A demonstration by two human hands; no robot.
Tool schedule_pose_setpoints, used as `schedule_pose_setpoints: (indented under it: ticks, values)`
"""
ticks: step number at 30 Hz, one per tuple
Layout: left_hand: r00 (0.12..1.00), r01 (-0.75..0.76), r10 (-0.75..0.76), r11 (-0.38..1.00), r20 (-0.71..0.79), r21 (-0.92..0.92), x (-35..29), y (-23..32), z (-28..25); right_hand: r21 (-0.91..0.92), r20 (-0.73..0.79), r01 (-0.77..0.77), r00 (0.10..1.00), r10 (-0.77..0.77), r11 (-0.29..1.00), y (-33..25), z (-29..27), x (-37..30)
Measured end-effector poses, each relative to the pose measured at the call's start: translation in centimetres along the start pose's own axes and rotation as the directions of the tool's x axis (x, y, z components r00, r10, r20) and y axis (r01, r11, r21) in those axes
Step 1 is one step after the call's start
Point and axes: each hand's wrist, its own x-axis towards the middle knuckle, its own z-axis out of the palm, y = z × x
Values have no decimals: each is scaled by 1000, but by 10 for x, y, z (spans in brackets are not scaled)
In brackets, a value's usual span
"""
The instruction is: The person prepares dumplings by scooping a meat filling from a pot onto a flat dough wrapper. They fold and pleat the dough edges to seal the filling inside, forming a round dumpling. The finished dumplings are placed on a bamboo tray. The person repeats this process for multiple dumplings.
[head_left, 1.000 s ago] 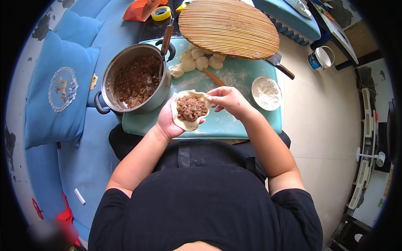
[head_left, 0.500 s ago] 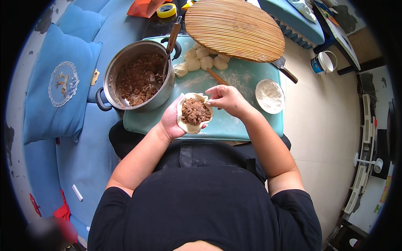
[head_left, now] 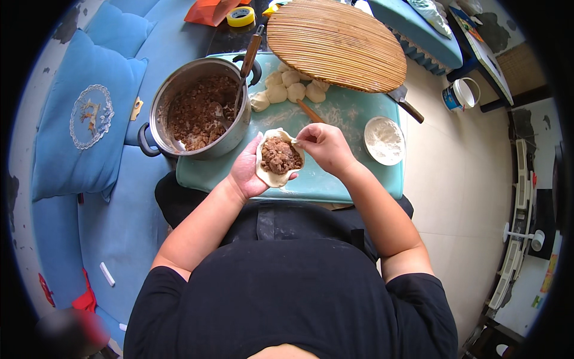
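My left hand (head_left: pixel 244 173) cups a round dough wrapper (head_left: pixel 274 179) from below, its fingers partly hidden under the dough. A mound of brown crumbly filling (head_left: pixel 280 157) sits in the middle of the wrapper, whose rim is wavy and open at the top. With thumb and fingertips, my right hand (head_left: pixel 326 146) pinches the wrapper's right upper edge. Behind my hands lie several pale dough balls (head_left: pixel 277 93) and a wooden rolling pin (head_left: pixel 310 111), the latter partly under the round slatted tray.
A steel pot (head_left: pixel 230 134) of brown filling, with a wooden-handled spatula (head_left: pixel 250 52) in it, stands left on the green board (head_left: pixel 353 179). A round slatted tray (head_left: pixel 335 45) overhangs the far side. At right are a flour bowl (head_left: pixel 384 140) and a knife-like tool (head_left: pixel 406 104).
My right hand's fingers have closed together onto the wrapper's edge. The wrapper and left hand have shifted very slightly right and up.
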Motion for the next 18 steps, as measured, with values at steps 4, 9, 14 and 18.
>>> schedule_pose_setpoints:
  ticks: [4, 9, 14, 18]
  values:
    - [999, 34, -34, 999, 14, 18, 0, -1, -3, 52, 63, 2, 998, -6, 999, -3, -2, 3]
    - [994, 102, -103, 994, 46, 23, -3, 0, -3, -12, 190, -58, 980, 60, 998, -12, -10, 3]
    - [991, 131, -132, 991, 34, 17, -5, 0, -3, 6, 262, -67, 963, 63, 998, -11, -13, 3]
    - [990, 137, -138, 990, 35, 23, -4, 0, -2, 76, 274, -143, 955, 117, 987, -8, -12, 3]
